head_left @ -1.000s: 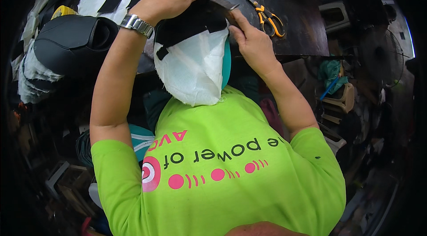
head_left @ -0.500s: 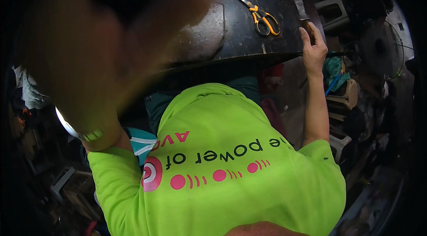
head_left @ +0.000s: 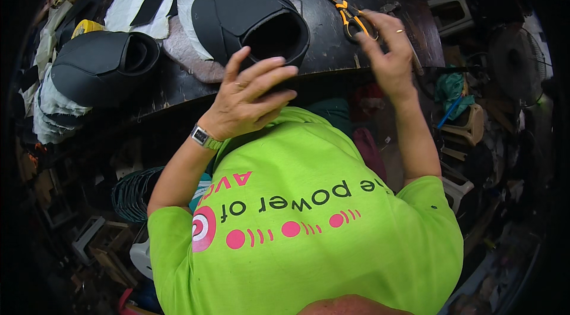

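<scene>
My left hand [head_left: 252, 92] is open, fingers spread, at the near rim of a black hollow rounded piece [head_left: 228, 12] with stitched-looking seams. Whether the fingertips press on its rim I cannot tell. The piece lies on the dark table with its round opening toward me. My right hand [head_left: 389, 48] is beside the orange-and-black handles of a pair of scissors [head_left: 339, 6], thumb and fingers apart. The scissors lie with blades pointing away to the left. Partly hidden by my right hand, a wooden-handled tool [head_left: 418, 65] lies at the table's right edge.
A second black hollow piece [head_left: 89, 71] sits at the left on a stack of white fabric [head_left: 53, 107]. White cloth pieces with black strips [head_left: 149, 5] cover the back of the table [head_left: 332, 57]. A fan [head_left: 513, 57] and plastic stools [head_left: 463, 125] stand to the right.
My left hand, blurred close to the view before, has come down to the black hollow piece. My right hand has let go of the wooden-handled tool and moved left to the scissors.
</scene>
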Tool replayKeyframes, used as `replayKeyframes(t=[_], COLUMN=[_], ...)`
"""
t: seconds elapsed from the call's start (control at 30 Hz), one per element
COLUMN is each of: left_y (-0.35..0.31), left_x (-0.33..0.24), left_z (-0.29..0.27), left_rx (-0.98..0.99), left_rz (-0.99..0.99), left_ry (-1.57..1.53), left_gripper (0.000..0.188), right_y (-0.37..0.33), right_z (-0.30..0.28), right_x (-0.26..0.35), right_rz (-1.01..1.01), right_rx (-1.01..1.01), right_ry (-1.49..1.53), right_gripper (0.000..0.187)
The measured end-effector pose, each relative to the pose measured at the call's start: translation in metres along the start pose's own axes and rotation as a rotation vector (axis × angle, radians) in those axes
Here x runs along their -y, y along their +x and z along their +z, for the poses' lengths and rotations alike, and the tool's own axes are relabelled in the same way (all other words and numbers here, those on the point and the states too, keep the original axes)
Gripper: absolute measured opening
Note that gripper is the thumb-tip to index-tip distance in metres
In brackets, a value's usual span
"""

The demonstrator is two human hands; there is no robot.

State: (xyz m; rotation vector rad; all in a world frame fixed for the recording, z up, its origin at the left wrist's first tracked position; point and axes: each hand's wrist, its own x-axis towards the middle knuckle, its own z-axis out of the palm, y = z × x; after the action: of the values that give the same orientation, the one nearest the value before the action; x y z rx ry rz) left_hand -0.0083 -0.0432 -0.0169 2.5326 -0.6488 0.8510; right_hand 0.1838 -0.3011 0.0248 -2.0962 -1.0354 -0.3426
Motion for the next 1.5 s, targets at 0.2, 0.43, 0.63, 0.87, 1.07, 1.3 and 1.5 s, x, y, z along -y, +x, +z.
replayKeyframes(t=[0.2,0.43,0.63,0.87,1.07,1.3,1.5], left_y=[-0.027,-0.039,-0.060,-0.090,-0.092,-0.102,-0.102], left_x=[-0.002,-0.004,0.041,0.080,0.088,0.094,0.069], left_z=[-0.018,-0.025,-0.097,-0.155,-0.169,-0.177,-0.197], left_rx=[-0.262,-0.631,-0.782,-1.119,-1.043,-0.998,-0.789], left_rz=[-0.404,-0.952,-0.749,-0.966,-0.979,-1.021,-1.080], left_ry=[-0.154,-0.731,-1.329,-0.861,-0.352,-0.183,0.701], left_gripper=[0.022,0.060,0.095,0.040,0.038,0.035,0.082], right_y=[0.007,0.035,0.057,0.082,0.085,0.070,0.084], right_z=[0.045,0.064,0.112,0.215,0.247,0.273,0.299], right_x=[0.081,0.096,0.119,0.139,0.150,0.172,0.190], right_rz=[-0.387,-0.132,-0.376,-0.618,-0.554,-0.272,-0.384], right_rx=[0.102,0.181,0.234,0.595,0.438,0.370,0.408], right_ry=[0.080,0.311,0.666,0.410,0.456,0.471,0.334], right_gripper=[0.050,0.027,0.029,0.027,0.040,0.113,0.128])
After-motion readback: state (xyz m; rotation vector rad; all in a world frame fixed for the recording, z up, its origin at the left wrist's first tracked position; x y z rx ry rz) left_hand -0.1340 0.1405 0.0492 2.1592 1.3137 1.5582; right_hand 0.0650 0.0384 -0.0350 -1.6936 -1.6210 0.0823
